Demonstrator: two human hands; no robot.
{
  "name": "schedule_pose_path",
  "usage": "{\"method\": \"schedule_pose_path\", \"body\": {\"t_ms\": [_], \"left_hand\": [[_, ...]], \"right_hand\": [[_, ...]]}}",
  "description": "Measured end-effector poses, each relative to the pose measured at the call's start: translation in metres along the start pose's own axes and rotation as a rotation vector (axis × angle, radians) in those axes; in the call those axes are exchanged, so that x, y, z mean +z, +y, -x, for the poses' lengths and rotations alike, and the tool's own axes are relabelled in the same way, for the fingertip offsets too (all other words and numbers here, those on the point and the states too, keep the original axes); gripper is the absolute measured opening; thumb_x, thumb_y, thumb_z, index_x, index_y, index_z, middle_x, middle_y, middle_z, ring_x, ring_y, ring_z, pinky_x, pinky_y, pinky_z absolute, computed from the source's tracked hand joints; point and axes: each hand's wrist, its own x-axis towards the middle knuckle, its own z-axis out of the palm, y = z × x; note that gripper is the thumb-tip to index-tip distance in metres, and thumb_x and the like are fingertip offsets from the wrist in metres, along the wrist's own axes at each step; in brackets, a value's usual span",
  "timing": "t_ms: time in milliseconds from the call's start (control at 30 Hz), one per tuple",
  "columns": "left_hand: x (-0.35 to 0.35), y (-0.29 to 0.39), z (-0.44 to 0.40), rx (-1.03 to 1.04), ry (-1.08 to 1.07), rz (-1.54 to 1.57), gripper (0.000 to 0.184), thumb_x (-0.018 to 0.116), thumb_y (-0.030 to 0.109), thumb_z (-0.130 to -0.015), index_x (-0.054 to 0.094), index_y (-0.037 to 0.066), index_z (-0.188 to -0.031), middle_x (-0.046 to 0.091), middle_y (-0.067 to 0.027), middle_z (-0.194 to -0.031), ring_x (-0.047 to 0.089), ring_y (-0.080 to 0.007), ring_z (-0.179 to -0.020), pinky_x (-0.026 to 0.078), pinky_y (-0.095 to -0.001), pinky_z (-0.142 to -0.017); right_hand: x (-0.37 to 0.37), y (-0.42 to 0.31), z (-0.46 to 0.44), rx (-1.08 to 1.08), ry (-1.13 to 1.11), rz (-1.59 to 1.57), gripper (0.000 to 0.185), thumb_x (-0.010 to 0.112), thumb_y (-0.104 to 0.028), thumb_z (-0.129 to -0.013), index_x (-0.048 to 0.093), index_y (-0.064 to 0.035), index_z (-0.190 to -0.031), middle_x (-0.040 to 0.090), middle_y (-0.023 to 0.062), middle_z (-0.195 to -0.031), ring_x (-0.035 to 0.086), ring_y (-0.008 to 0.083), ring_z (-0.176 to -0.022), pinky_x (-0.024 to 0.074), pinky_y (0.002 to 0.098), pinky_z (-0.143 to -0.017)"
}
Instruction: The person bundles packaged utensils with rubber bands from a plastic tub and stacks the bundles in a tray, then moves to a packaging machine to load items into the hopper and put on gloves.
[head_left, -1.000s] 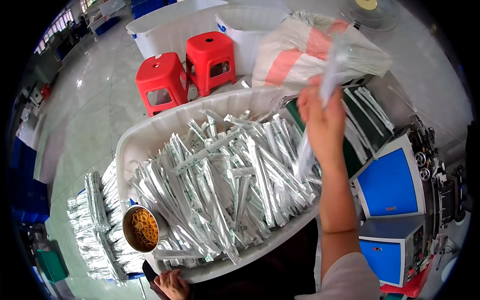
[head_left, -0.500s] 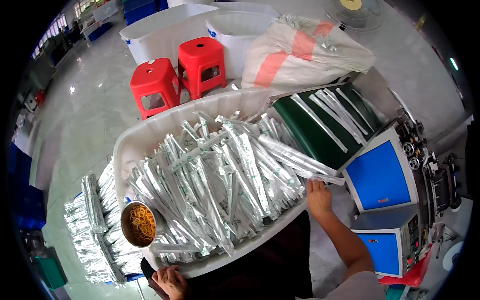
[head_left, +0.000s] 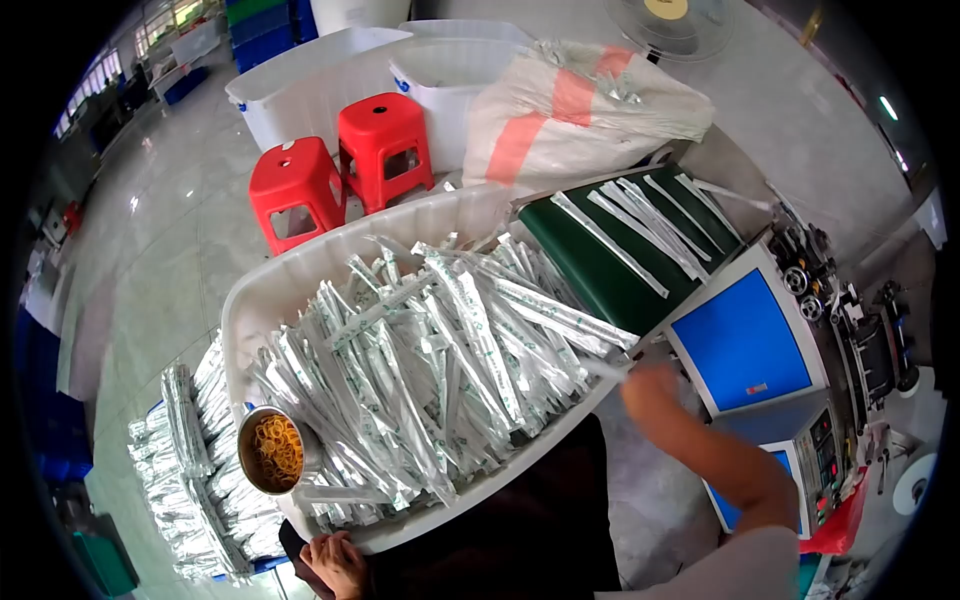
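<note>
A large white tub (head_left: 262,270) is heaped with long, thin silver-and-white wrapped packets (head_left: 440,350) bearing green print. Beside the tub's right rim is my right hand (head_left: 650,392), blurred by motion. It appears closed on the end of one wrapped packet (head_left: 604,370), also smeared, pointing left over the rim. My left hand (head_left: 336,564) rests low by the tub's front edge against dark cloth (head_left: 298,545). Its fingers are curled, and what they hold, if anything, is hidden. A metal cup (head_left: 308,452) of yellow-orange rings (head_left: 276,448) sits at the tub's left corner.
Several wrapped packets lie on a green conveyor belt (head_left: 580,262) at the tub's far right, next to a blue-panelled machine (head_left: 745,340). Beyond the tub stand two red stools (head_left: 385,150), white bins (head_left: 310,85) and a woven sack (head_left: 590,120). Bundled packets (head_left: 175,490) are stacked at left.
My right hand has moved slightly right and down, away from the packets at the tub's right end, drawing a packet with it. The view has shifted slightly. My left hand stays by the tub's edge.
</note>
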Motion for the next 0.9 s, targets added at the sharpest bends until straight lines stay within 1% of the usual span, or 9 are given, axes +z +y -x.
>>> {"method": "schedule_pose_path", "body": {"t_ms": [33,133,300,333,400,467,567,767,900], "left_hand": [[0.000,-0.003,-0.001,-0.010,0.001,-0.005,0.009,0.048,0.005,-0.067,0.056,0.009,-0.070,0.052,-0.0058,-0.066,0.049,-0.0234,-0.072,0.032,-0.0375,-0.072],[0.001,-0.003,0.000,-0.011,-0.047,0.013,0.008,0.048,0.004,-0.068,0.055,0.008,-0.069,0.054,-0.0061,-0.067,0.050,-0.0238,-0.074,0.032,-0.0372,-0.073],[0.003,-0.003,-0.002,0.035,0.000,0.011,0.007,0.049,0.005,-0.065,0.055,0.008,-0.069,0.054,-0.0056,-0.067,0.050,-0.0231,-0.073,0.032,-0.0371,-0.072],[0.002,-0.002,-0.002,0.040,0.013,0.007,0.008,0.050,0.005,-0.064,0.055,0.008,-0.069,0.053,-0.0052,-0.066,0.050,-0.0228,-0.073,0.032,-0.0371,-0.072],[0.005,-0.006,0.000,0.039,0.007,0.005,0.008,0.050,0.006,-0.063,0.055,0.009,-0.069,0.053,-0.0050,-0.066,0.050,-0.0226,-0.073,0.032,-0.0372,-0.071],[0.007,-0.010,0.004,0.036,-0.015,-0.016,0.009,0.050,0.006,-0.063,0.055,0.009,-0.069,0.052,-0.0046,-0.066,0.050,-0.0222,-0.073,0.032,-0.0374,-0.071],[0.009,-0.013,0.003,0.083,-0.008,-0.031,0.009,0.049,0.006,-0.063,0.055,0.010,-0.068,0.053,-0.0038,-0.067,0.050,-0.0220,-0.072,0.032,-0.0373,-0.071],[0.006,-0.005,-0.002,0.028,-0.067,-0.006,0.008,0.050,0.008,-0.063,0.055,0.010,-0.068,0.054,-0.0027,-0.066,0.050,-0.0221,-0.071,0.032,-0.0374,-0.071],[0.004,-0.006,-0.003,0.056,-0.029,-0.011,0.007,0.050,0.008,-0.062,0.056,0.011,-0.067,0.054,-0.0025,-0.065,0.050,-0.0216,-0.071,0.032,-0.0373,-0.071]], "right_hand": [[-0.029,0.003,0.029,0.036,-0.161,-0.036,0.015,0.054,-0.013,-0.073,0.061,-0.0116,-0.086,0.058,0.0034,-0.067,0.058,0.0195,-0.067,0.0386,0.0341,-0.060],[-0.073,0.028,0.075,-0.024,-0.101,-0.163,0.009,0.054,-0.013,-0.077,0.060,-0.0112,-0.082,0.059,0.0073,-0.067,0.059,0.0245,-0.065,0.0392,0.0365,-0.054],[-0.029,-0.018,-0.018,0.023,0.662,-0.947,0.013,0.057,-0.016,-0.076,0.052,-0.0054,-0.071,0.053,0.0144,-0.065,0.054,0.0344,-0.065,0.0411,0.0433,-0.057],[-0.011,-0.028,-0.054,-0.029,0.513,-0.767,0.025,0.060,-0.024,-0.076,0.056,-0.0021,-0.087,0.055,0.0180,-0.082,0.054,0.0350,-0.082,0.0431,0.0419,-0.069],[0.004,-0.047,-0.120,0.107,0.335,-0.810,0.089,0.067,-0.049,-0.065,0.031,0.0103,-0.122,0.034,0.0260,-0.125,0.035,0.0367,-0.116,0.0325,0.0431,-0.094],[0.017,-0.050,-0.172,0.286,0.141,-0.656,0.109,0.061,-0.064,-0.059,0.021,0.0099,-0.128,0.027,0.0270,-0.132,0.029,0.0354,-0.123,0.0246,0.0465,-0.100],[0.018,-0.038,-0.209,0.296,-0.348,-1.094,0.117,0.061,-0.071,-0.053,0.018,0.0065,-0.131,0.020,0.0243,-0.136,0.023,0.0327,-0.127,0.0236,0.0411,-0.102],[-0.026,-0.136,-0.177,0.236,-0.107,-0.779,0.125,0.071,-0.064,-0.047,0.007,-0.0016,-0.135,0.016,0.0246,-0.137,0.022,0.0381,-0.125,0.0218,0.0584,-0.095],[-0.018,-0.139,-0.175,0.339,-0.077,-0.888,0.119,0.074,-0.053,-0.053,0.004,-0.0032,-0.135,0.023,0.0255,-0.133,0.029,0.0377,-0.119,0.0292,0.0544,-0.092]]}}
